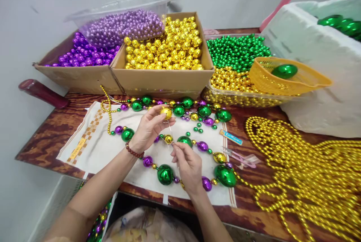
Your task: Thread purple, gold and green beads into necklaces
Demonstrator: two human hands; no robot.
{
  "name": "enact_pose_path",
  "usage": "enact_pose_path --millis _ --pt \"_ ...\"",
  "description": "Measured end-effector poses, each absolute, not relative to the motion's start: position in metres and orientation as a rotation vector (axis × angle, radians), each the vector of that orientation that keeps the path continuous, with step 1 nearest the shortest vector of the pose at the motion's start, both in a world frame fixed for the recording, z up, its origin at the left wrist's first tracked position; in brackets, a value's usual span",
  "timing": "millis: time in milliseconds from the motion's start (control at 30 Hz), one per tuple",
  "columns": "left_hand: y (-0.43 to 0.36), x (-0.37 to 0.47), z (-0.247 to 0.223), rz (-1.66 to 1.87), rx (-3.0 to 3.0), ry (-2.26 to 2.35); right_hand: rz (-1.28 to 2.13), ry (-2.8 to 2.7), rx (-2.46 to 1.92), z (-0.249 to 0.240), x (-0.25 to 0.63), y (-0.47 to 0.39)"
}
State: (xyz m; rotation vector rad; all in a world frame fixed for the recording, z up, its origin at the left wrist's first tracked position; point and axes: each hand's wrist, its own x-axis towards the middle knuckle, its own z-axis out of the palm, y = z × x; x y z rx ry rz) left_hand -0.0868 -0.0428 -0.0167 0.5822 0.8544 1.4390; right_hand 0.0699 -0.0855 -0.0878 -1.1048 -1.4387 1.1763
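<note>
My left hand (148,128), with a dark beaded bracelet at the wrist, pinches a shiny gold bead (166,113) between thumb and fingers. From that bead a thin pale string (170,128) runs down to the fingertips of my right hand (186,165), which are closed on it. Whether a needle is also in those fingers I cannot make out. Under both hands a white cloth (108,151) carries strands of green, purple and gold beads, with a large green bead (165,174) near the front. Several loose small green beads (196,129) lie right of my left hand.
Behind the cloth stand a cardboard box (163,78) of gold and purple beads, a clear tub (152,3) of small purple beads, and an orange basket (296,82). Gold bead strands (313,174), pink scissors (239,158) and a blue-and-orange packet (231,137) lie rightward.
</note>
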Motion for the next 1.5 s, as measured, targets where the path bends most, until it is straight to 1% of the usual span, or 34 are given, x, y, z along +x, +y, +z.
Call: enact_pose_path --millis 167,400,533,667,767,867,1033,1100,1200,1367,1500 --pt "-0.043 -0.088 -0.019 1.419 0.590 0.897 1.183 -1.444 -1.088 -0.087 0.074 -0.086" --pt "-0.057 -0.075 -0.032 1.289 0.691 0.944 1.220 -1.373 -1.083 -0.084 0.073 -0.082" --pt "-0.053 -0.078 -0.043 1.156 0.895 1.057 1.260 -1.269 -1.048 -0.085 0.074 -0.082" --pt "-0.008 -0.072 -0.055 1.072 1.226 1.253 1.368 -1.198 -0.985 -0.091 0.080 -0.089" --pt "0.026 -0.049 -0.066 0.829 1.683 1.266 1.418 -1.190 -0.970 -0.094 0.081 -0.096" --pt "0.043 -0.023 -0.077 0.560 1.983 1.239 1.426 -1.178 -0.961 -0.093 0.082 -0.100" --pt "0.043 -0.006 -0.091 0.470 2.051 1.278 1.406 -1.210 -0.953 -0.094 0.084 -0.103" --pt "0.044 -0.008 -0.090 0.500 2.002 1.274 1.414 -1.180 -0.961 -0.096 0.085 -0.103" --pt "0.048 -0.022 -0.081 0.722 1.804 1.239 1.425 -1.089 -0.974 -0.098 0.086 -0.101" --pt "0.027 -0.072 -0.045 1.149 0.914 0.976 1.365 -1.091 -0.972 -0.100 0.086 -0.096" --pt "-0.008 -0.105 -0.026 1.297 0.627 0.811 1.293 -1.208 -0.995 -0.099 0.082 -0.089"
